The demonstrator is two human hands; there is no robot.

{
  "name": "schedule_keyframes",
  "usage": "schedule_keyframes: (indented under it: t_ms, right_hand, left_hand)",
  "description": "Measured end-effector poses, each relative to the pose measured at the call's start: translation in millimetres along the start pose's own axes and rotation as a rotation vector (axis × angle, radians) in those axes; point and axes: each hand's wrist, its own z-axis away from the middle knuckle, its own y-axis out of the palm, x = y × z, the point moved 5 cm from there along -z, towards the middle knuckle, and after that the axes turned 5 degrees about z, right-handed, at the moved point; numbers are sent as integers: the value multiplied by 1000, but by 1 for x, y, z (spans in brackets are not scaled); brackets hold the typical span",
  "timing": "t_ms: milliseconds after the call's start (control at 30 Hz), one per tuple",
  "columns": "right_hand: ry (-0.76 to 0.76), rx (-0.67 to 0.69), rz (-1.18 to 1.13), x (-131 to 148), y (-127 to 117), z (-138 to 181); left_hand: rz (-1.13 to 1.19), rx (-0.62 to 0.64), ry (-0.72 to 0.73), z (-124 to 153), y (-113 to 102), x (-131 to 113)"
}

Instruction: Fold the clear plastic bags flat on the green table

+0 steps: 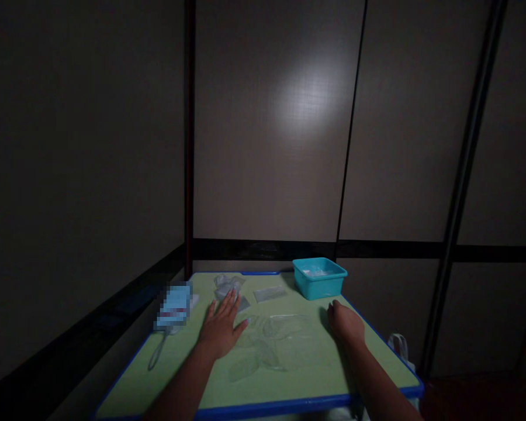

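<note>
My left hand (222, 327) lies flat and open on the green table (298, 380), fingers stretched toward a heap of small clear plastic bags (228, 286). A large clear plastic bag (280, 345) lies between my hands, and my left thumb touches its left edge. My right hand (345, 323) rests on the table to the right of that bag, its fingers curled under and mostly hidden. It sits just in front of a teal plastic tub (319, 277).
A flat clear packet (270, 293) lies left of the tub. A pale blue card with a cord (173, 307) lies at the table's left edge. The table has a blue rim and stands in a dim corner of wall panels. A white bag handle (398, 345) hangs at the right.
</note>
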Motion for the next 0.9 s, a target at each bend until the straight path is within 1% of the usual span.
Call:
schedule_keyframes:
  t_ms: [233,467,900]
  right_hand:
    - [21,31,-4,2,-4,2]
    - [11,19,10,2,-3,1]
    - [-1,13,0,0,2,-1]
  left_hand:
    - [-21,26,1,-1,0,-2]
    - [-16,27,2,0,0,-2]
    - [-27,0,13,-1,4,0]
